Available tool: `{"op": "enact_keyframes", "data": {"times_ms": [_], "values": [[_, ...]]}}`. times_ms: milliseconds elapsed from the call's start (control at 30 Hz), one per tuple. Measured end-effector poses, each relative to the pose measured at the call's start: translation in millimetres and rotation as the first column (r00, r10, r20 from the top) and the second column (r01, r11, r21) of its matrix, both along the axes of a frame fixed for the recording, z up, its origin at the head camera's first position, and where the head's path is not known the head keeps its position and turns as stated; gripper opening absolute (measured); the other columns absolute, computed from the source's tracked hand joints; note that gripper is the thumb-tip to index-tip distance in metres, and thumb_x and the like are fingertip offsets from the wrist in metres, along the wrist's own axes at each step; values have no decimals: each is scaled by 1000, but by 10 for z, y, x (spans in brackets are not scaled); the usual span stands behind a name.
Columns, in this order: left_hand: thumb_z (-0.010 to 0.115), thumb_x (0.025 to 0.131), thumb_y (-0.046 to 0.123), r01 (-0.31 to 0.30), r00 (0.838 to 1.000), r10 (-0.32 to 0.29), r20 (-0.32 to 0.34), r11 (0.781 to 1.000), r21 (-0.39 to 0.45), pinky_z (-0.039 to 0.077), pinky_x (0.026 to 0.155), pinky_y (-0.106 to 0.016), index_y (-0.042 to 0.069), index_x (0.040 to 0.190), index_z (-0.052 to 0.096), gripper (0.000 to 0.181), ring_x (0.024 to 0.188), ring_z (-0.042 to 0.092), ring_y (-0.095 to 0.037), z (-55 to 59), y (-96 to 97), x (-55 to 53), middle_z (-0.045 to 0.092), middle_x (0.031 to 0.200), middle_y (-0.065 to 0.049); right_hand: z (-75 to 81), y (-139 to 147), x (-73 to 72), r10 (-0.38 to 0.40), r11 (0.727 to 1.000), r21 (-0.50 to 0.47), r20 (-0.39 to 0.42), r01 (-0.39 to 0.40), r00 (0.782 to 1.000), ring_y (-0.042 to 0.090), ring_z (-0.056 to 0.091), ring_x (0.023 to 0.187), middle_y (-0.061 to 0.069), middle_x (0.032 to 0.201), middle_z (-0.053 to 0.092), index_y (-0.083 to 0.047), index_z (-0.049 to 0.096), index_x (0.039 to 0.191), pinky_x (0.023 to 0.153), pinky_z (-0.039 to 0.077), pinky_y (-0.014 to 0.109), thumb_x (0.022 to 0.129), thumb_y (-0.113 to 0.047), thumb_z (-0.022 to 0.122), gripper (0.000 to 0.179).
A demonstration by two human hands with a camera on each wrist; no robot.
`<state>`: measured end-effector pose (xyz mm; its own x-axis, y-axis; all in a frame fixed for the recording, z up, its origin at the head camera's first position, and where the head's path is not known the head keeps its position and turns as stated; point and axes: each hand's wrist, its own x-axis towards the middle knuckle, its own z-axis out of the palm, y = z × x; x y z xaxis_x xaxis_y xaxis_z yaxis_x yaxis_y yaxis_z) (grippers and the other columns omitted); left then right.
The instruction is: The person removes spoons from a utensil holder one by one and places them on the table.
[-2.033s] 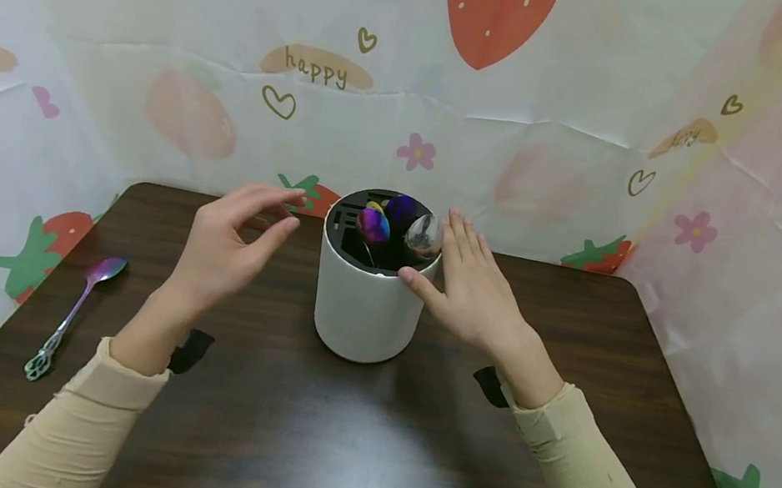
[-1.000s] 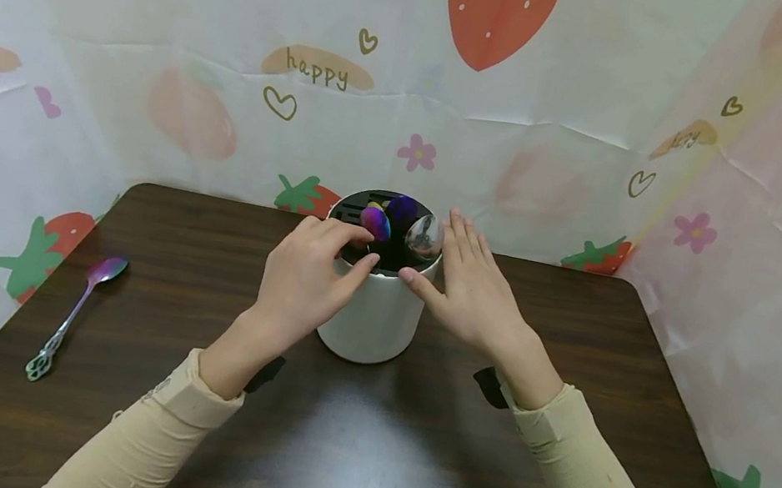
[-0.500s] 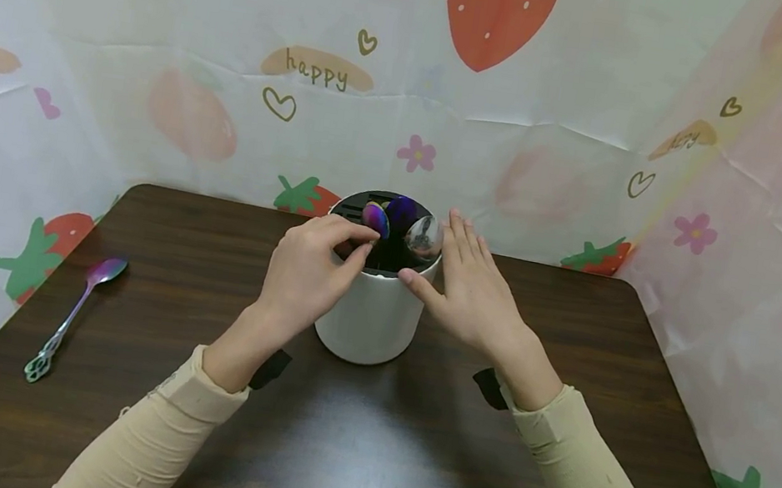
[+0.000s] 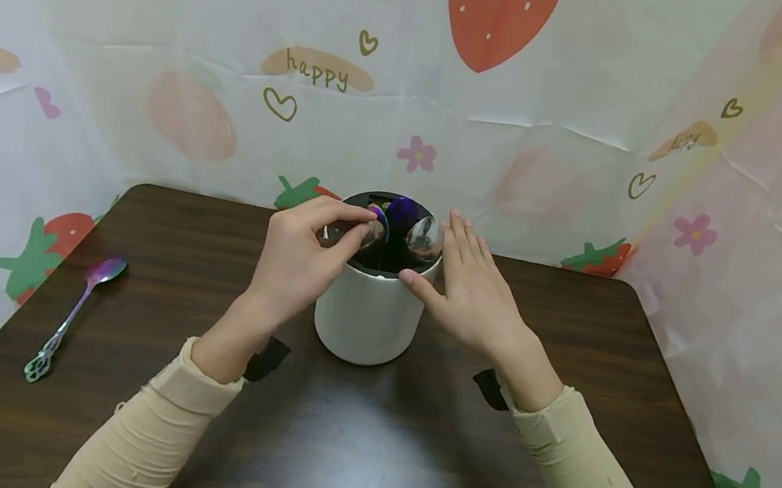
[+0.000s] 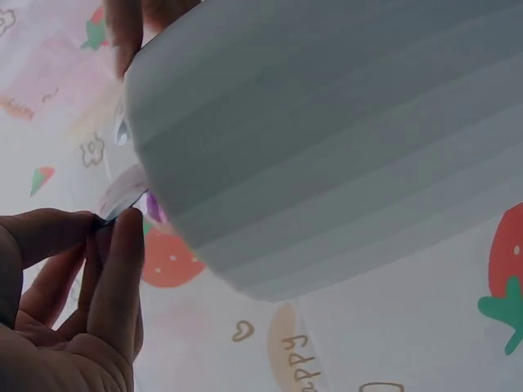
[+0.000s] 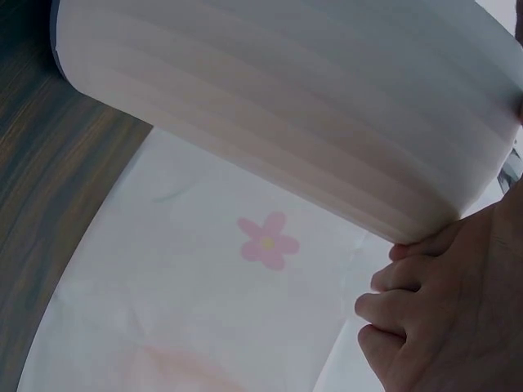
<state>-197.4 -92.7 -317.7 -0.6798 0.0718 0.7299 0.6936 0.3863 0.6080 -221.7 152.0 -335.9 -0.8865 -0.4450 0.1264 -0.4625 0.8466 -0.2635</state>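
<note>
A white cylindrical utensil holder point(image 4: 366, 320) with a black slotted top stands at the middle of the table. My left hand point(image 4: 298, 255) pinches the bowl edge of a rainbow-coloured spoon point(image 4: 380, 226) between thumb and fingertips, over the holder's left side. In the left wrist view, that pinched spoon point(image 5: 124, 192) shows just past the holder's rim. Two more spoon bowls rise from the slots, one dark blue-purple point(image 4: 402, 211) and one silver point(image 4: 425, 238). My right hand point(image 4: 474, 294) rests with fairly straight fingers against the holder's right side, thumb at the front rim.
Another rainbow-coloured spoon point(image 4: 70, 318) with an ornate handle lies on the dark wooden table point(image 4: 359, 458), near its left edge. A strawberry-patterned cloth point(image 4: 554, 66) hangs close behind the table and at both sides.
My left hand has come rightward to the holder and now pinches the rainbow spoon's bowl, which has turned and tilted in the last half second. The right hand stays put.
</note>
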Motion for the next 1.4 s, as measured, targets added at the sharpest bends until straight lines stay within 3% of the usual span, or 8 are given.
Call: {"op": "enact_keyframes", "data": {"times_ms": [133, 333, 600, 733, 900, 1100, 1400], "values": [[76, 93, 0, 7, 1000, -7, -10, 1000, 23, 49, 61, -24, 5, 105, 82, 14, 79, 63, -13, 62, -33, 3, 75, 93, -5, -7, 1, 0, 1, 1000, -5, -4, -1, 1000, 29, -1, 161, 10, 174, -5, -3, 5, 166, 130, 2, 46, 100, -78, 31, 103], [76, 94, 2, 3, 999, -8, 53, 995, 100, 59, 78, -23, 5, 106, 82, 14, 90, 71, -15, 154, -91, 34, 77, 101, -5, -20, 5, 0, 2, 1000, -8, -7, -2, 1000, 29, -1, 161, 11, 174, -5, -3, 5, 166, 130, 3, 46, 100, -79, 30, 104], [74, 94, -4, 72, 992, -97, 80, 961, 265, 62, 69, -25, -5, 109, 78, 16, 76, 72, -18, 276, -212, 83, 75, 106, -14, -17, 6, 4, -3, 1000, -3, 6, 3, 1000, 26, -4, 161, 10, 174, -6, -4, 3, 166, 130, 1, 45, 100, -79, 30, 104], [72, 93, -10, 137, 984, -170, 58, 918, 373, 63, 70, -31, -10, 110, 75, 17, 79, 71, -22, 326, -291, 89, 74, 105, -20, -16, 13, 5, -4, 1000, -4, 6, 4, 1000, 25, -5, 161, 10, 174, -6, -4, 3, 166, 130, 1, 45, 100, -79, 30, 104], [73, 92, -10, 176, 974, -222, 34, 847, 501, 63, 72, -31, -8, 107, 77, 16, 81, 71, -22, 369, -417, 90, 76, 101, -15, -19, 19, 1, -3, 1000, -8, 0, 3, 1000, 26, -4, 161, 10, 174, -5, -4, 4, 166, 130, 1, 45, 100, -79, 30, 104], [73, 93, -7, 195, 965, -263, 20, 762, 618, 64, 75, -33, -10, 109, 76, 17, 83, 71, -21, 440, -586, 118, 73, 97, -15, -19, 15, -4, -4, 1000, -11, -3, 4, 1000, 27, -3, 161, 10, 175, -4, -4, 5, 167, 130, 2, 44, 100, -79, 30, 104], [77, 93, -1, 180, 946, -318, 60, 672, 718, 64, 77, -34, -8, 111, 76, 20, 85, 72, -22, 496, -864, 179, 73, 96, -13, -16, 0, -8, 0, 1000, -11, -8, 0, 1000, 25, -5, 161, 11, 174, -3, -3, 6, 166, 130, 1, 44, 100, -79, 30, 104]]}}
